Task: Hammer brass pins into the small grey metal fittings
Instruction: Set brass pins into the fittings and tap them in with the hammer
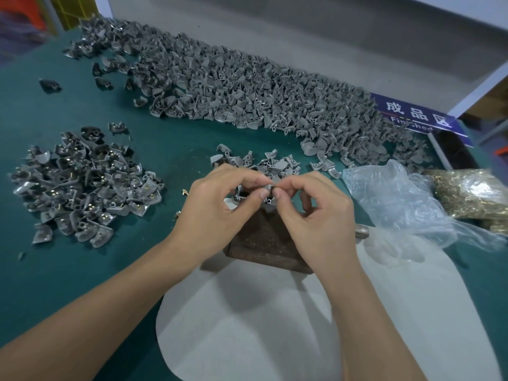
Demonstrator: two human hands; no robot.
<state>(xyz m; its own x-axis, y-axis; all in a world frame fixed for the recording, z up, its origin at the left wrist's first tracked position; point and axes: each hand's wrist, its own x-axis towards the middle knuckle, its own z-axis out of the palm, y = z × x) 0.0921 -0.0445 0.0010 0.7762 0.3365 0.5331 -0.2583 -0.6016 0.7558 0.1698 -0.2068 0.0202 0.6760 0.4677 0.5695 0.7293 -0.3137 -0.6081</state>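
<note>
The green desk carries a long heap of grey fittings far beyond both hands, and a smaller pile with brass pins already seated well out past the left hand. A bag of brass pins lies beyond the right hand. A dark wooden block sits directly under both hands. Between the fingertips, one grey fitting is pinched by the left thumb and forefinger; the right hand's curled fingertips touch it, likely seating a pin too small to see. Both hands are equally near.
</note>
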